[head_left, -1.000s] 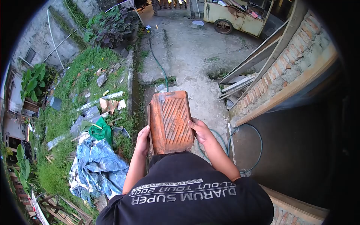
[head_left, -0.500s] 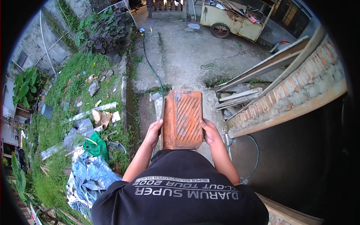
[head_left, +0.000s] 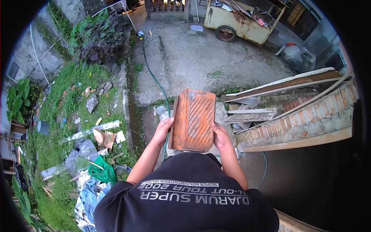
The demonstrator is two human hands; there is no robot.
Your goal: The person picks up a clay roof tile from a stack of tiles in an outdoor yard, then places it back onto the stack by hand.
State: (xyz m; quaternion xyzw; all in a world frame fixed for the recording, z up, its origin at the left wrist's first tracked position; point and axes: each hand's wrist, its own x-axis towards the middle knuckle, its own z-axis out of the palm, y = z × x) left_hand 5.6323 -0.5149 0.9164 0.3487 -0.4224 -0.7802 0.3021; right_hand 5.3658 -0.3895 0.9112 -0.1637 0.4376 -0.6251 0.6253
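An orange clay roof tile (head_left: 195, 120) with slanted ridges is held up in front of my body, slightly tilted. My left hand (head_left: 164, 130) grips its left edge, thumb on the near face. On the opposite edge, my right hand (head_left: 220, 136) is closed round the tile the same way. The fingers behind the tile are hidden. Below it shows the black T-shirt (head_left: 189, 181) on my torso.
A green hose (head_left: 153, 77) runs along the concrete path (head_left: 185, 58). Rubbish and a blue-white tarp (head_left: 91, 197) lie on the grass at left. Boards (head_left: 278, 85) and a low brick wall (head_left: 301, 127) stand at right. A yellowish cart (head_left: 239, 27) is parked ahead.
The tile and both hands have shifted slightly to the right in view, and the tile has tilted a little clockwise. My view has turned, showing more beyond the boards at right.
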